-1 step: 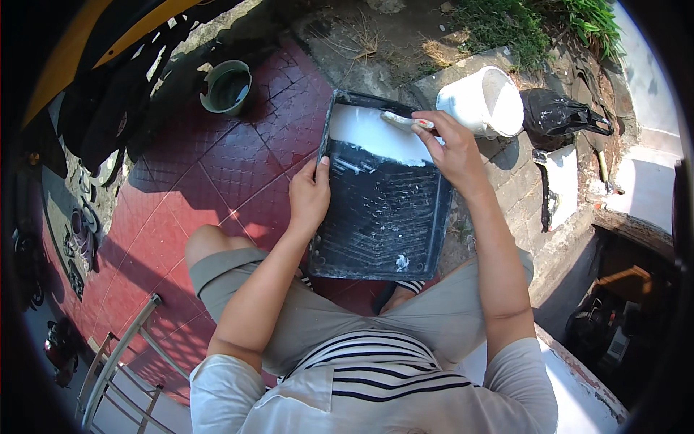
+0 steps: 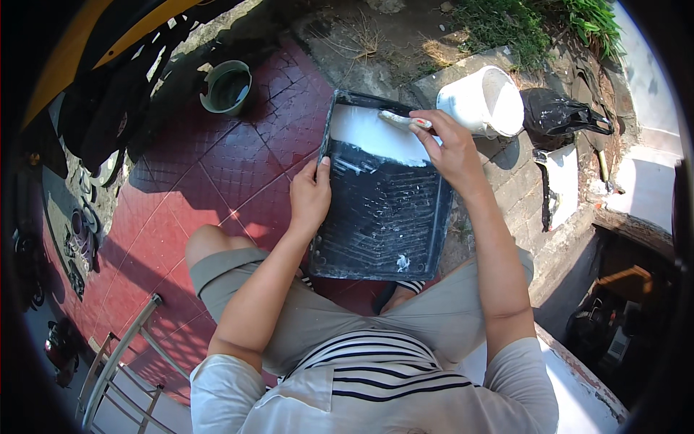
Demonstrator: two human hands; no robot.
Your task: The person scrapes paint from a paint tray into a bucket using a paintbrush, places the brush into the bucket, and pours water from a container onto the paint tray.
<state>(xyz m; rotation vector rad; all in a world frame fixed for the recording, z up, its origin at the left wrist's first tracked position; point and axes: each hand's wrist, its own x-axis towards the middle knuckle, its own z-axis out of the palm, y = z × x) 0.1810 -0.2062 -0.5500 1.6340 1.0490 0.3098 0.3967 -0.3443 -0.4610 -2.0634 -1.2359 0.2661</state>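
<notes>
A black paint tray [image 2: 376,217] is held out above my knees, with white paint [image 2: 361,126] pooled across its far end. Its ribbed slope carries white smears and a thicker blob near the close edge. My left hand [image 2: 311,195] grips the tray's left rim, thumb on top. In my right hand [image 2: 452,145] is a paint-coated paintbrush [image 2: 396,120], pinched by its pale handle with a red mark. The brush points left over the pooled paint; its bristles cannot be made out clearly against the white.
A white bucket [image 2: 470,101] stands right of the tray's far end, beside a black plastic bag [image 2: 557,114]. On the red tiled floor [image 2: 181,210], a green pail [image 2: 228,88] with dark liquid sits far left. A metal-framed rack [image 2: 119,354] is at near left.
The paintbrush and my right fingers have shifted very slightly left over the paint. My left hand and the tray look almost unmoved.
</notes>
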